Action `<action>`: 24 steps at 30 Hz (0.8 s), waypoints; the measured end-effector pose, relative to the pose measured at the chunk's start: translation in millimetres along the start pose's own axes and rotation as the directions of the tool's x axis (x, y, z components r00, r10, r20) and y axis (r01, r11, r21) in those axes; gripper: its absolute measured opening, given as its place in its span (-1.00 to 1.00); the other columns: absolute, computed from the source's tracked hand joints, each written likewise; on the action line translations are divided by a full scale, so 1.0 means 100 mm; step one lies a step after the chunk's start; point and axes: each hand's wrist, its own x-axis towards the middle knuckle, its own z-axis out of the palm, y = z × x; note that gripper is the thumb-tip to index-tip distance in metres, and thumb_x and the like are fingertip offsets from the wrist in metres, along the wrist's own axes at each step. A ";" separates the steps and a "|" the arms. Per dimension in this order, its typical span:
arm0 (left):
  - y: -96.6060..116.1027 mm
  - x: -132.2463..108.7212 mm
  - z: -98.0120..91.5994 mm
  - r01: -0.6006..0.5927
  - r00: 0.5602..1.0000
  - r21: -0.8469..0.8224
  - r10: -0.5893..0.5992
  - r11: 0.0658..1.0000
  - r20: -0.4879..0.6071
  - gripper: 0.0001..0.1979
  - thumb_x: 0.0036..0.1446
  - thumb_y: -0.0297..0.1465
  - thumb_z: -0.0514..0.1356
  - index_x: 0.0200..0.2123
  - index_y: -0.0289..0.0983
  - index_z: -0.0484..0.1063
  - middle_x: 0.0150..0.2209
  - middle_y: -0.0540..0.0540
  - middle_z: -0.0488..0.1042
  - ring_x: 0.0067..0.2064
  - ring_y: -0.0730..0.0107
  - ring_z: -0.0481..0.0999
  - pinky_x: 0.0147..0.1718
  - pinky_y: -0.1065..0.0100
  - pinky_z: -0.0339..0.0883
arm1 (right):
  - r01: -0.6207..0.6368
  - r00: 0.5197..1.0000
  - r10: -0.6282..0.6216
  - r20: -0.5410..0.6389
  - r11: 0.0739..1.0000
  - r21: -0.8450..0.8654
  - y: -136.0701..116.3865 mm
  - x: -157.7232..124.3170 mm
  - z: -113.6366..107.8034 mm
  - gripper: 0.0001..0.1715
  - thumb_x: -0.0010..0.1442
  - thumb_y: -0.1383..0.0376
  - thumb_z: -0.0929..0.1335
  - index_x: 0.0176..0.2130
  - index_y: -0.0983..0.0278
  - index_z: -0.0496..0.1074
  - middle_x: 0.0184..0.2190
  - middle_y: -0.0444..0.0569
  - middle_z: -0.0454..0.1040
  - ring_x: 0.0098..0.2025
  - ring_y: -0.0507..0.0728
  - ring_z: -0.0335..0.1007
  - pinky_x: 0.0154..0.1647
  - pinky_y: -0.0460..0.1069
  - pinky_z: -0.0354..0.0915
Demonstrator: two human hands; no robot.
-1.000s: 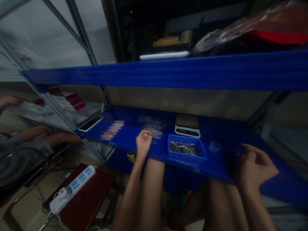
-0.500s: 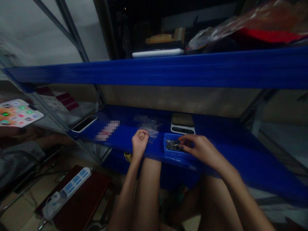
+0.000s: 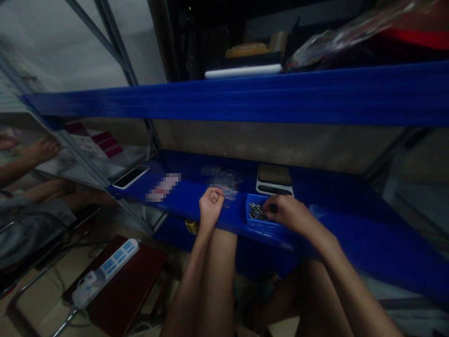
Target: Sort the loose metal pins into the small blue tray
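Observation:
A small blue bin [image 3: 264, 226] of loose metal screws [image 3: 256, 211] sits at the front of the blue shelf. My right hand [image 3: 286, 213] reaches into it from the right, thumb and fingers drawn together among the screws. Left of the bin, my left hand [image 3: 211, 204] is closed with its fingers curled towards the palm; whatever it holds is hidden. Just behind that hand lie several clear plastic bags [image 3: 224, 181]. A white kitchen scale [image 3: 274, 180] with a dark platform stands behind the bin.
Left on the shelf lies a phone [image 3: 131, 177], beside a blurred-out pink slip [image 3: 163, 187]. A small clear cup [image 3: 316, 210] is right of my right hand. An upper shelf edge [image 3: 224, 100] crosses above. A power strip [image 3: 117, 260] rests on a stool; another person's hand [image 3: 45, 149] shows far left.
The view has shifted slightly, moving things rightward in it. My right hand's fingers have closed lower into the screws. The lit phone at far left has gone from view, and another person's hands show there.

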 end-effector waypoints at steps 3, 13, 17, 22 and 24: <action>0.00 0.00 0.01 0.004 1.000 0.000 -0.004 1.000 -0.006 -0.89 0.07 -0.37 0.32 -0.36 -0.23 0.45 -0.61 0.14 0.26 -0.58 0.51 0.23 -0.51 0.43 0.10 | 0.003 1.000 -0.002 -0.017 1.000 0.016 0.00 -0.01 0.02 -0.76 0.15 0.38 0.47 -0.17 0.16 0.68 -0.17 -0.04 0.67 -0.15 0.18 0.61 -0.22 -0.06 0.31; -0.04 0.01 0.01 -0.008 1.000 0.016 0.008 1.000 -0.011 -0.92 0.07 -0.39 0.30 -0.36 -0.23 0.45 -0.62 0.13 0.26 -0.58 0.49 0.24 -0.53 0.42 0.07 | 0.009 0.996 -0.005 -0.086 0.999 0.038 0.03 -0.05 0.03 -0.83 0.19 0.37 0.42 -0.24 0.17 0.64 -0.20 -0.09 0.67 -0.18 0.15 0.61 -0.27 -0.08 0.27; -0.03 0.01 0.01 -0.014 1.000 0.015 0.014 1.000 -0.008 -0.90 0.08 -0.36 0.31 -0.36 -0.22 0.44 -0.62 0.13 0.25 -0.59 0.48 0.23 -0.53 0.42 0.06 | 0.013 0.992 -0.007 -0.128 0.999 0.047 0.02 -0.09 0.01 -0.85 0.21 0.35 0.41 -0.24 0.16 0.63 -0.19 -0.10 0.67 -0.19 0.15 0.60 -0.26 -0.07 0.28; -0.03 0.01 0.02 -0.017 1.000 0.015 0.017 1.000 -0.012 -0.91 0.08 -0.36 0.29 -0.37 -0.23 0.44 -0.64 0.13 0.24 -0.59 0.48 0.21 -0.53 0.42 0.05 | 0.037 0.985 -0.021 -0.171 0.995 0.089 0.05 -0.12 -0.01 -0.83 0.24 0.33 0.39 -0.19 0.17 0.61 -0.15 -0.10 0.67 -0.15 0.17 0.61 -0.17 -0.04 0.32; -0.03 0.01 0.02 -0.016 1.000 0.017 0.017 1.000 -0.011 -0.92 0.07 -0.38 0.29 -0.37 -0.23 0.44 -0.64 0.13 0.25 -0.59 0.48 0.22 -0.53 0.42 0.05 | 0.050 0.984 -0.032 -0.174 0.994 0.098 0.07 -0.13 -0.01 -0.82 0.25 0.33 0.38 -0.20 0.17 0.61 -0.14 -0.10 0.66 -0.13 0.18 0.61 -0.13 -0.03 0.33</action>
